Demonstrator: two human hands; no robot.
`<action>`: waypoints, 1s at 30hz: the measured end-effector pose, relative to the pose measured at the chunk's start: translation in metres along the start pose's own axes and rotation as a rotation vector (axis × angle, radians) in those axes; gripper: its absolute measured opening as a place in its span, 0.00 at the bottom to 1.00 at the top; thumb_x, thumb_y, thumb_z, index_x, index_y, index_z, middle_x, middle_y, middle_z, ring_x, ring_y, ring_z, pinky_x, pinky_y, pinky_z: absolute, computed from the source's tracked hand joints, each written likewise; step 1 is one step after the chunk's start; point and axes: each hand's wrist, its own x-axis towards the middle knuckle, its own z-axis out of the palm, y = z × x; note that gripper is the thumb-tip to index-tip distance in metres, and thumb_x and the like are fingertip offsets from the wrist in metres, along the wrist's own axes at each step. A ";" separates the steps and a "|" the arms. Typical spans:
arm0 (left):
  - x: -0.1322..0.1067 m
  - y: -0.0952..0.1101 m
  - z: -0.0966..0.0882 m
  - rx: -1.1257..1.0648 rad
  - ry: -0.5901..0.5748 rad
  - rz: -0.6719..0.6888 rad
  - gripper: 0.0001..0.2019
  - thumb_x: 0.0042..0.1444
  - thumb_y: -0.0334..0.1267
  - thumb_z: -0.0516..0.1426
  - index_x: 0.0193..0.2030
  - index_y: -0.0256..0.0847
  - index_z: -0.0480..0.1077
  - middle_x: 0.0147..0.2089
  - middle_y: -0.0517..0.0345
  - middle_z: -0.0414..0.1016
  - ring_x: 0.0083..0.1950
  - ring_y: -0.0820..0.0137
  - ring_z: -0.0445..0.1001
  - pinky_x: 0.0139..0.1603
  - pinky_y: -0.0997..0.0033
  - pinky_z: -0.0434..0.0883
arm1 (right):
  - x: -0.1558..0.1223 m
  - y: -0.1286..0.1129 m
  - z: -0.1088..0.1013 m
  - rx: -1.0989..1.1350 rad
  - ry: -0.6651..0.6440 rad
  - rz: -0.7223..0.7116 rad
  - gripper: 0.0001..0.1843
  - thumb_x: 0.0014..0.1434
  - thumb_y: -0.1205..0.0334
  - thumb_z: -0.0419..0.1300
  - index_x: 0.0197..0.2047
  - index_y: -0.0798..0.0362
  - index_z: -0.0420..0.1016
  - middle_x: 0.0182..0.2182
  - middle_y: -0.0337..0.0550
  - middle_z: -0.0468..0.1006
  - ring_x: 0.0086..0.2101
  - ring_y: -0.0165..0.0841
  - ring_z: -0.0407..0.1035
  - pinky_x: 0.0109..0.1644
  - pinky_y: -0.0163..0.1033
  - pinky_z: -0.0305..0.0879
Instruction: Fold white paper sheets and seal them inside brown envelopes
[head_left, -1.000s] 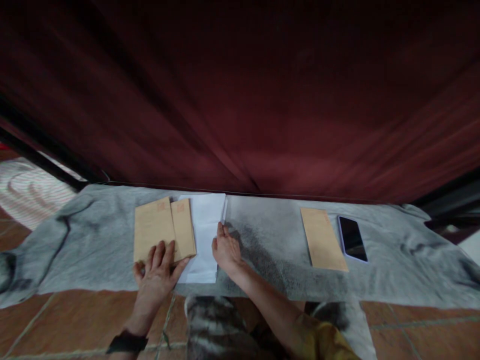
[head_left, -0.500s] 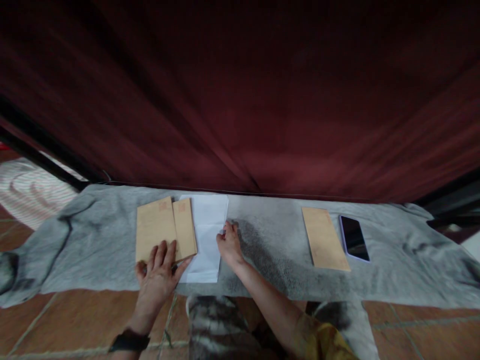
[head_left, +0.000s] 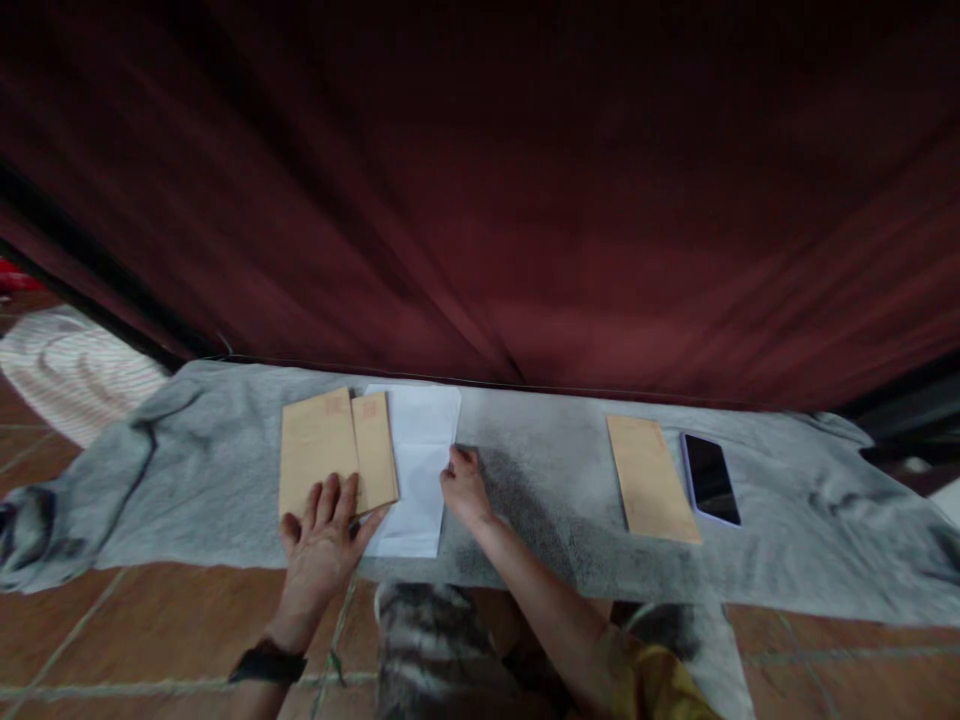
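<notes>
My left hand (head_left: 324, 535) lies with spread fingers on the lower part of a stack of brown envelopes (head_left: 316, 445). Its thumb reaches along the bottom edge of a second brown envelope pile (head_left: 375, 450), partly covered by the first. Both bear reddish print near the top. White folded paper sheets (head_left: 420, 470) lie flat, partly under the envelopes. At the right edge of those sheets, my right hand (head_left: 465, 490) has thumb and fingers pinched together on the paper's edge. How many sheets it grips is hidden.
A single brown envelope (head_left: 652, 480) lies to the right, beside a phone (head_left: 711, 478) in a light purple case. Grey cloth (head_left: 540, 430) covers the bench. A dark red curtain (head_left: 525, 230) hangs behind it, and striped fabric (head_left: 75, 370) sits at far left.
The view has shifted slightly. My right fingers have closed more at the edge of the white sheets. My left hand stays on the envelopes.
</notes>
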 end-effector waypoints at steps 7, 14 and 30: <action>0.000 -0.002 0.004 -0.015 0.024 0.011 0.34 0.68 0.54 0.48 0.76 0.43 0.52 0.78 0.39 0.51 0.78 0.48 0.46 0.73 0.33 0.43 | -0.008 -0.004 -0.001 0.035 0.022 -0.028 0.27 0.55 0.75 0.56 0.58 0.55 0.75 0.51 0.52 0.73 0.50 0.38 0.72 0.62 0.40 0.66; 0.005 -0.005 -0.001 -0.015 0.010 0.022 0.34 0.66 0.55 0.50 0.75 0.43 0.54 0.76 0.39 0.54 0.77 0.48 0.50 0.72 0.35 0.47 | 0.010 -0.019 0.004 0.074 -0.067 0.177 0.11 0.60 0.66 0.59 0.45 0.53 0.79 0.36 0.42 0.80 0.38 0.33 0.74 0.44 0.33 0.68; 0.015 -0.021 0.003 0.115 -0.073 0.228 0.27 0.68 0.43 0.45 0.72 0.44 0.61 0.76 0.47 0.56 0.76 0.50 0.54 0.72 0.42 0.53 | 0.008 -0.004 -0.060 0.333 -0.013 0.148 0.08 0.54 0.64 0.56 0.29 0.49 0.76 0.24 0.33 0.74 0.29 0.30 0.68 0.34 0.32 0.62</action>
